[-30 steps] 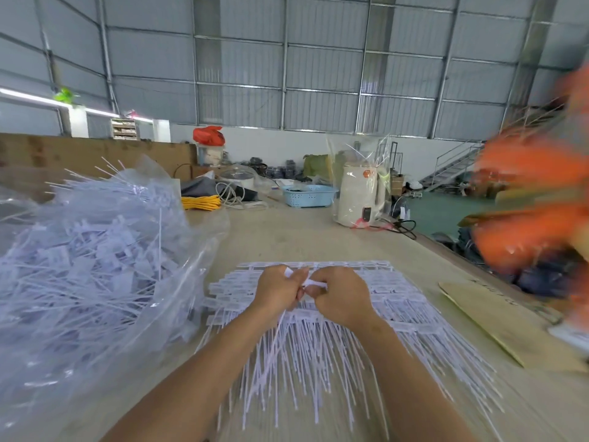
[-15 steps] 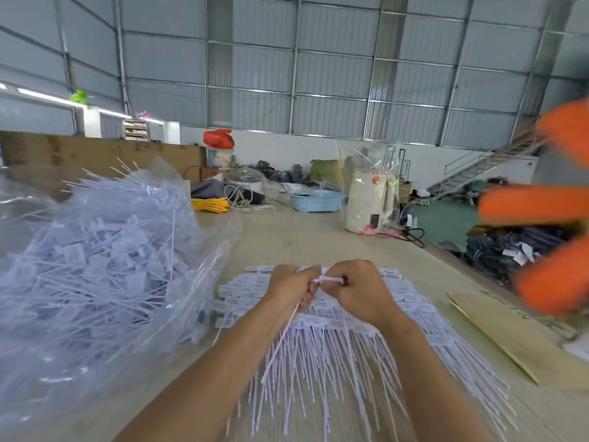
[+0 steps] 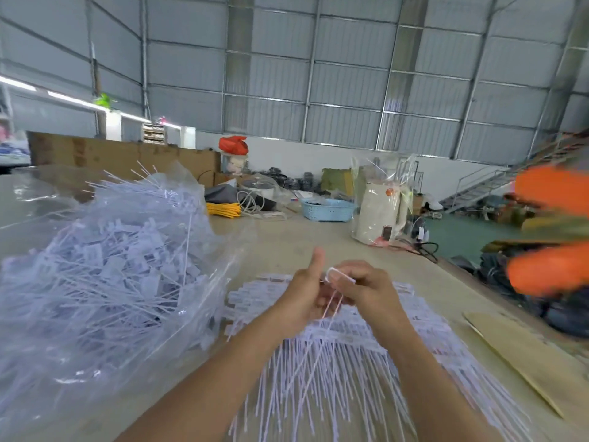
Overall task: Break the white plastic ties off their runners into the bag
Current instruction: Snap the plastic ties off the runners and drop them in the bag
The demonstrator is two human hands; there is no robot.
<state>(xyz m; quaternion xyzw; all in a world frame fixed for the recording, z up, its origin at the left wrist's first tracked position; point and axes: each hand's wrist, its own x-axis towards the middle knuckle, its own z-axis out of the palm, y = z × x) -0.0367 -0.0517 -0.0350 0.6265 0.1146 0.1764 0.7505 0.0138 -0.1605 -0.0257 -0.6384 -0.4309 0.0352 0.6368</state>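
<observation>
Working at the bench (image 3: 318, 237), the person holds both hands just above a fanned stack of white ties (image 3: 334, 362) that lie on their runners, heads toward the far edge, tails pointing back toward the person

Right hand (image 3: 366, 290): fingers curled, pinching a short white piece, apparently a runner or tie head (image 3: 339, 275), with two thin tails hanging down from it between the hands. Left hand (image 3: 302, 293): thumb up and straight, remaining fingers curled toward the same piece; whether they actually grip a tail I cannot tell, since the right hand and blur hide the contact

Bag (image 3: 105, 282): clear plastic, left of the hands, mouth open toward them, already heaped with loose white ties; some poke out of the top

Handling judgement: ties look very light, thin and springy; tails flex freely, so they give no leverage. Best hold is at the rigid head, close to its joint with the runner, other hand on the runner just beside it, then bend or twist to snap. Loose pieces are probably smooth and quick to scatter, so release low over the bag mouth
</observation>
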